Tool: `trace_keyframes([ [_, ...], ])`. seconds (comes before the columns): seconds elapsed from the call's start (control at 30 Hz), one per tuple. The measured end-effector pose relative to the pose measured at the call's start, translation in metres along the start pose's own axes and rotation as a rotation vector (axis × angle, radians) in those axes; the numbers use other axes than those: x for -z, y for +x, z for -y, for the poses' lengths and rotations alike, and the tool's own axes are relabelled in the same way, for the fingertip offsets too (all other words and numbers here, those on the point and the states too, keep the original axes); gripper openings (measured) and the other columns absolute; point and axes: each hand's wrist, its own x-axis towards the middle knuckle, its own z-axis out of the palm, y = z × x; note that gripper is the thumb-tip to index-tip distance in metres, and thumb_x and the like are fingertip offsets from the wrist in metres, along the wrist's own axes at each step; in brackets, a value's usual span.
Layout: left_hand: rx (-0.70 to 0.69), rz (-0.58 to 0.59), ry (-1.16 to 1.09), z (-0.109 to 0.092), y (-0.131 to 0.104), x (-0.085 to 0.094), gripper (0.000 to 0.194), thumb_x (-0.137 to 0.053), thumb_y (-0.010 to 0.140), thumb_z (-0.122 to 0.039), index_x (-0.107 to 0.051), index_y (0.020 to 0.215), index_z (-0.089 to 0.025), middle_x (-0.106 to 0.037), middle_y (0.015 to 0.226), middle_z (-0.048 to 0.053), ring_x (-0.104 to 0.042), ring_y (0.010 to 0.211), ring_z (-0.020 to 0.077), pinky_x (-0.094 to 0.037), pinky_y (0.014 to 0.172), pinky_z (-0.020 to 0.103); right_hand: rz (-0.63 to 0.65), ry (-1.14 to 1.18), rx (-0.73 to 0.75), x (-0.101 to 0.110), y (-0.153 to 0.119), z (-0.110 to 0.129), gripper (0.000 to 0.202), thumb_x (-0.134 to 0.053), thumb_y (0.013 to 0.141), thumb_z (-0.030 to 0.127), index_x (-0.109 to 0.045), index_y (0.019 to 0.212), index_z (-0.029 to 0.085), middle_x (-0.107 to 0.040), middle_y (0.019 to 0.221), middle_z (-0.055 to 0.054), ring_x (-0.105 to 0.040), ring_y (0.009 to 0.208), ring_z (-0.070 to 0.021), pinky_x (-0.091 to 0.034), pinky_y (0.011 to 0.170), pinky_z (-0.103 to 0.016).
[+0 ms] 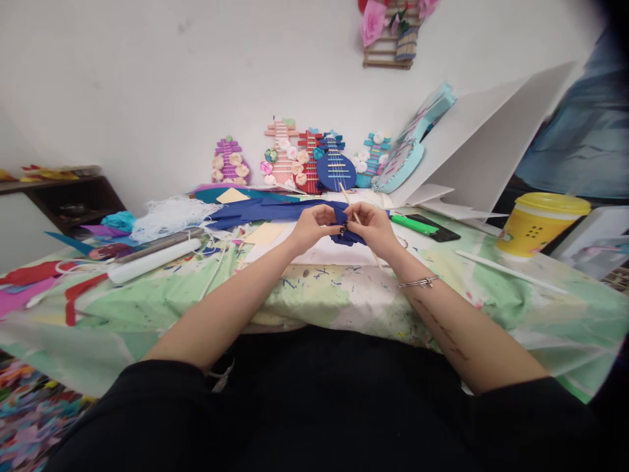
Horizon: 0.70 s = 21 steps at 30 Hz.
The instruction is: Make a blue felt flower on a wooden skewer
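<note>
At the centre of the frame, our left hand (314, 227) pinches a dark-blue, crumpled, paper-like strip (350, 238); our right hand's (374, 225) closed fingers grip a thin, pale wooden stick (345, 194) against it.

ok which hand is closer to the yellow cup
The right hand. It is left of the yellow cup and apart from it, holding a thin stick; the left hand is farther left, at the blue piece.

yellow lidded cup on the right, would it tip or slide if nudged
The yellow lidded cup may tip if pushed high, since it widens upward; the wrinkled tablecloth might hinder sliding. Weight is uncertain: its contents are hidden.
</note>
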Motion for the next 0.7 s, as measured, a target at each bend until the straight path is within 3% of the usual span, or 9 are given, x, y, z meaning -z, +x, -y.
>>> trace_keyframes([
  [0.37, 0.062, -0.075, 0.036, -0.0018, -0.0009, -0.0028, 0.050, -0.091, 0.044, -0.034, -0.062, 0.076, -0.011, -0.068, 0.073, 0.004, -0.063, 0.068, 0.0146, -0.052, 0.069, 0.032, -0.025, -0.006, 0.018, -0.0005, -0.0003, -0.0010, 0.021, -0.068, 0.065, 0.021, -0.061, 0.084, 0.018, -0.059, 0.071, 0.002, -0.052, 0.064, -0.0123, -0.042, 0.064, -0.029],
  [0.53, 0.033, -0.014, -0.042, -0.0023, -0.0013, -0.0013, 0.050, -0.090, 0.047, -0.036, -0.061, 0.079, -0.012, -0.067, 0.078, 0.002, -0.063, 0.069, 0.0138, -0.050, 0.067, 0.029, -0.008, 0.050, -0.029, -0.0011, 0.0005, 0.0001, 0.026, -0.072, 0.062, 0.025, -0.061, 0.085, 0.019, -0.060, 0.071, 0.002, -0.053, 0.066, -0.0132, -0.044, 0.065, -0.029],
  [0.7, 0.137, 0.080, -0.166, -0.0043, -0.0029, 0.0011, 0.044, -0.088, 0.054, -0.035, -0.062, 0.081, -0.013, -0.063, 0.074, 0.000, -0.060, 0.065, 0.0109, -0.049, 0.064, 0.026, 0.013, 0.117, -0.065, -0.0007, 0.0008, 0.0025, 0.033, -0.078, 0.058, 0.030, -0.062, 0.086, 0.020, -0.062, 0.073, 0.000, -0.055, 0.068, -0.0146, -0.046, 0.068, -0.030],
])
